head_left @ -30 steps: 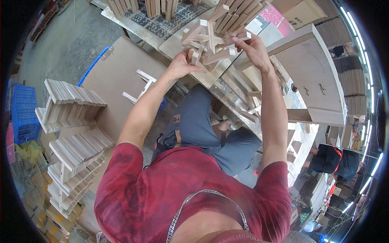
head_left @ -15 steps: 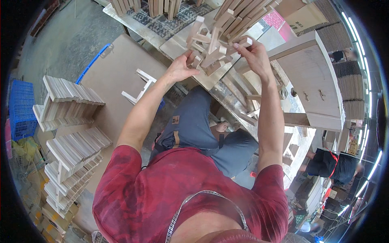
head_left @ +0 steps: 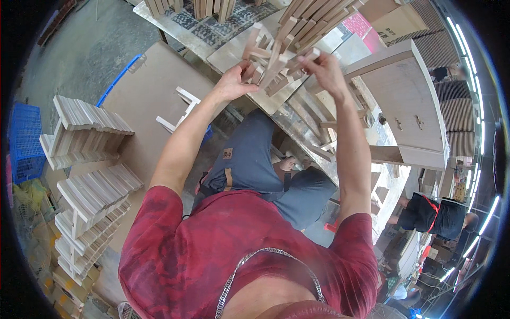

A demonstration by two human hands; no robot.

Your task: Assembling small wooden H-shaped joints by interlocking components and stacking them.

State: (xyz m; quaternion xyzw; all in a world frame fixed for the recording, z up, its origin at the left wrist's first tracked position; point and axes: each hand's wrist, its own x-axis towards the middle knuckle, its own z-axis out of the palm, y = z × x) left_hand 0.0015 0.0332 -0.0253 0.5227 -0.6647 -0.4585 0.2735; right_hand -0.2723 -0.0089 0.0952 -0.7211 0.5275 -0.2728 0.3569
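Note:
Loose wooden strips [head_left: 273, 72] lie in a criss-cross heap on the worktable, between my two hands. My left hand [head_left: 234, 82] is at the heap's left side, its thumb and curled fingers around the end of a short wooden strip [head_left: 257, 75]. At the heap's right side, my right hand [head_left: 326, 73] pinches another wooden strip [head_left: 312, 54] between thumb and fingers, with its pale end sticking up. Part of that strip is hidden by the fingers, and its lower end is blurred among the others.
Upright wooden strips [head_left: 313, 24] stand bundled behind the heap. To the right is a large wooden panel frame [head_left: 406, 101]. A brown board [head_left: 159, 80] at left carries a small H-shaped wooden frame [head_left: 180, 109] and stacked slatted pieces [head_left: 98, 194]. Another person [head_left: 425, 215] is at far right.
My right hand has moved slightly left and its strip is tilted more over the heap. Some heap strips have shifted. My left hand stays at the same side; the whole view has shifted a little.

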